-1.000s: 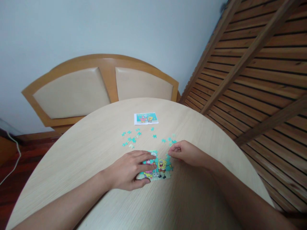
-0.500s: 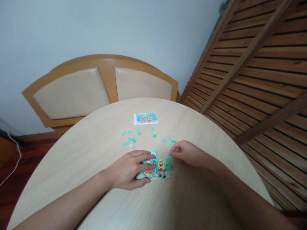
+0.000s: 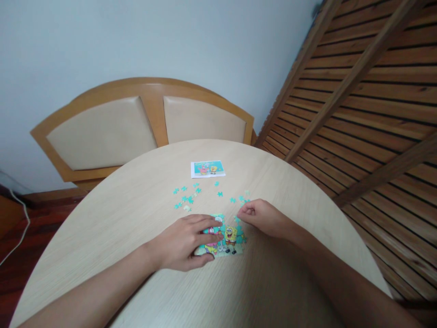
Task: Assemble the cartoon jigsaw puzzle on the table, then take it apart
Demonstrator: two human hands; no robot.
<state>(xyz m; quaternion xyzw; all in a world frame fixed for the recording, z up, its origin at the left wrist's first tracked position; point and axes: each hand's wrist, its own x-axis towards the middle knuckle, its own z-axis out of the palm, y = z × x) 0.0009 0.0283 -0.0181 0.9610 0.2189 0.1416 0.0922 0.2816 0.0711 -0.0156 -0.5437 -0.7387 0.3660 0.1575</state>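
Jigsaw puzzle [image 3: 231, 234]: flat on table [image 3: 116, 218], picture card [image 3: 209, 169] beyond it. Left hand [image 3: 184, 241] spread over puzzle's left part. Right hand [image 3: 240, 216] pinched at its far-right corner; can't tell whether on a piece. Advise steadying lightly, aligning tabs before pressing.

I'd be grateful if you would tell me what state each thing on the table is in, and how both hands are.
Jigsaw puzzle: partly assembled, its upper right unfinished.
Loose pieces: unjoined, scattered beyond the puzzle.
Picture card: lying picture side up.
Left hand: spread, resting over the puzzle's left part.
Right hand: fingers curled; whether it holds a piece is unclear.
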